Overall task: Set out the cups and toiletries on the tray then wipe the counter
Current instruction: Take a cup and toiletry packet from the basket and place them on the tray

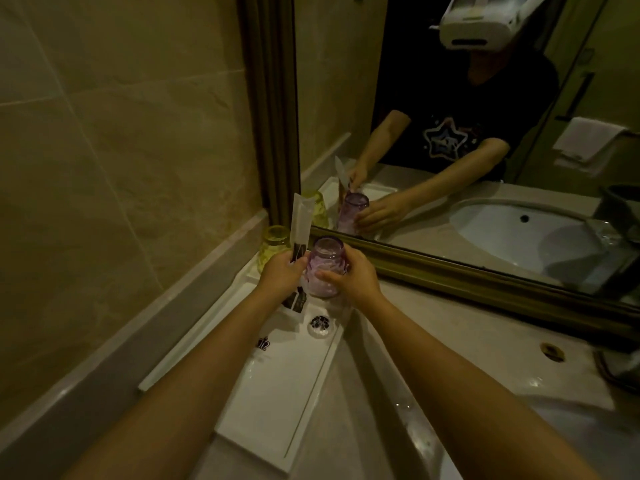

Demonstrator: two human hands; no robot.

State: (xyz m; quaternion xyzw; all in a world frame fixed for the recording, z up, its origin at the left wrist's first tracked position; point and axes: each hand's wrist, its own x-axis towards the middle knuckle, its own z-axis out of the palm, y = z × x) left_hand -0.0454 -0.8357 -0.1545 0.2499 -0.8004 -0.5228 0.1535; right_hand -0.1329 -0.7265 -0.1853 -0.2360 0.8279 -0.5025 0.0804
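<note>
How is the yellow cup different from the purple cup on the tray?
The yellow cup stands free at the far corner of the white tray; the purple cup is held between the left hand and right hand. The yellow cup sits nearer the wall, the purple nearer the mirror. Both look like translucent glass, mouth down.

We're in a bathroom: tiled wall (pixel 121 133) left of the gold-framed mirror (pixel 450 268), stone vanity counter (pixel 450 341) below it, a white basin (pixel 519 237) and hanging towel (pixel 588 140) reflected in it.
</note>
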